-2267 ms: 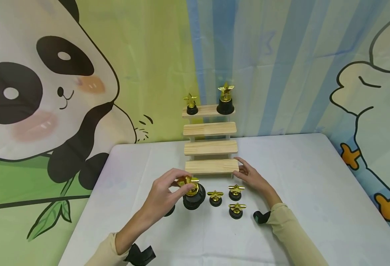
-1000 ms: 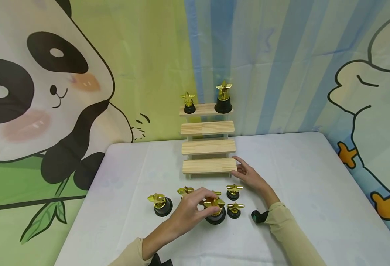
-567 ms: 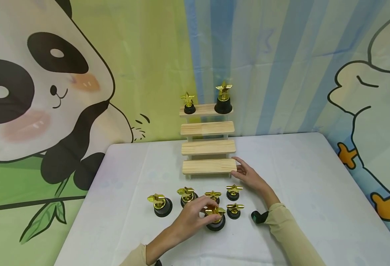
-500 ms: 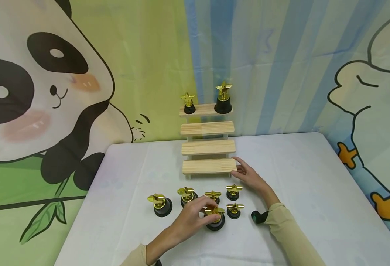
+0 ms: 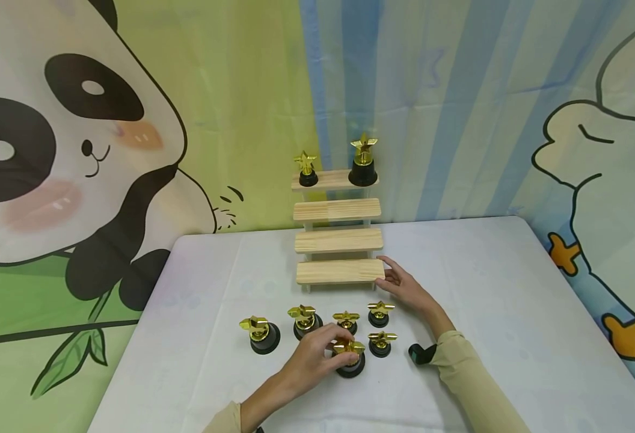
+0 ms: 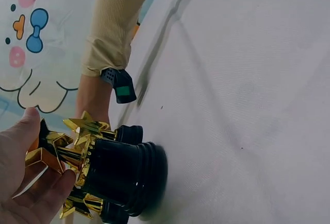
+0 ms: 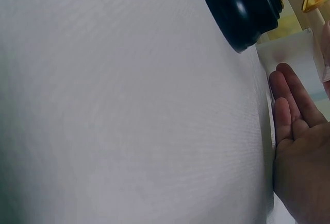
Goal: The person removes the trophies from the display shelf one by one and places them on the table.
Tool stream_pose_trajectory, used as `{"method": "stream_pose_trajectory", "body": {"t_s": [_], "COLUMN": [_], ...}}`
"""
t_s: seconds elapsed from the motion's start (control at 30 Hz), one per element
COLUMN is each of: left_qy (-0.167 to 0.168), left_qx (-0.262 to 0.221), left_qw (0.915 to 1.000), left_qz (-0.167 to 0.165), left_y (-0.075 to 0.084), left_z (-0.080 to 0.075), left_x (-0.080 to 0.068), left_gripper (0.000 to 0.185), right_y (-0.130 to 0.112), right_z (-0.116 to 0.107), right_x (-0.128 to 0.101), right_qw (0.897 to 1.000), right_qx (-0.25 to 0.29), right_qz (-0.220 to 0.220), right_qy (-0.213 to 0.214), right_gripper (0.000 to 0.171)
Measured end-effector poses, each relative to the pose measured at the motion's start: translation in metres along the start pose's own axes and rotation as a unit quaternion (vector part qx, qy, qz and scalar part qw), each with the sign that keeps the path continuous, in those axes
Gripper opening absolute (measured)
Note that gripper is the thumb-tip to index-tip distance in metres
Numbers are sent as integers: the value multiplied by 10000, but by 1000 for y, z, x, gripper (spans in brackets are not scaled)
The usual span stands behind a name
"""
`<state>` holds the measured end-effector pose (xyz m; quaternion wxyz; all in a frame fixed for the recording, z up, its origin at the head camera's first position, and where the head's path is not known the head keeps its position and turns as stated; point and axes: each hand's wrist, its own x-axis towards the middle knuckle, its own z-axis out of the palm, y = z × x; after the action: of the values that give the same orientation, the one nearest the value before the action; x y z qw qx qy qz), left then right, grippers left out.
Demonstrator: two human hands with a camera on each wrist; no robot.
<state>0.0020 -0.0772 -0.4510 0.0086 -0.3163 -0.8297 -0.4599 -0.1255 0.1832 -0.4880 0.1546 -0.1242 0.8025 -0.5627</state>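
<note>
My left hand (image 5: 311, 356) pinches the gold star of a large star trophy (image 5: 353, 368) between thumb and fingers. In the left wrist view this trophy (image 6: 121, 172) stands upright with its black base at the white cloth. Two smaller trophies (image 5: 379, 345) are just to its right and behind. My right hand (image 5: 411, 293) touches the right end of the lowest step of a wooden display stand (image 5: 339, 272), its thumb in front and index finger at the back. In the right wrist view its other fingers (image 7: 296, 92) lie fairly straight, close over the cloth.
Two more large trophies (image 5: 265, 340) stand on the left, and another small trophy (image 5: 346, 319) is behind the held one. A small and a large trophy (image 5: 363, 171) occupy the stand's top step. The patterned cloth backdrop (image 5: 274, 108) rises behind the table (image 5: 458, 252).
My left hand let go of one large trophy, moved right, took another by its star and shifted it slightly toward the front. My right hand has stayed at the stand.
</note>
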Motion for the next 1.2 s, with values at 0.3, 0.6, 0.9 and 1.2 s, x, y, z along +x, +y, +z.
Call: {"method": "stream_pose_trajectory", "body": {"t_s": [0.3,0.6,0.9,1.2], "left_qy": [-8,50,85,120], "left_qx": [-102,-94,106,120], "left_qw": [9998,9994,9997,9998], "left_qz": [-144,-322,-225,-144], "left_y": [-4,-6,-8,-8], "left_z": [3,4,5,7], "left_x": [-2,-4,-6,-7], "left_gripper": [27,27,30,28], "right_y": [-19,6,13,-11], "right_z": [1,0,0,0], "right_x": [-7,3,6,-3], "right_qw": [9998,10000,10000,9999], "right_qx": [-148,9,-35,-145], "right_qz": [91,-2,39,77], "right_qy": [-49,-29,6,-15], "right_gripper": [65,68,69,66]}}
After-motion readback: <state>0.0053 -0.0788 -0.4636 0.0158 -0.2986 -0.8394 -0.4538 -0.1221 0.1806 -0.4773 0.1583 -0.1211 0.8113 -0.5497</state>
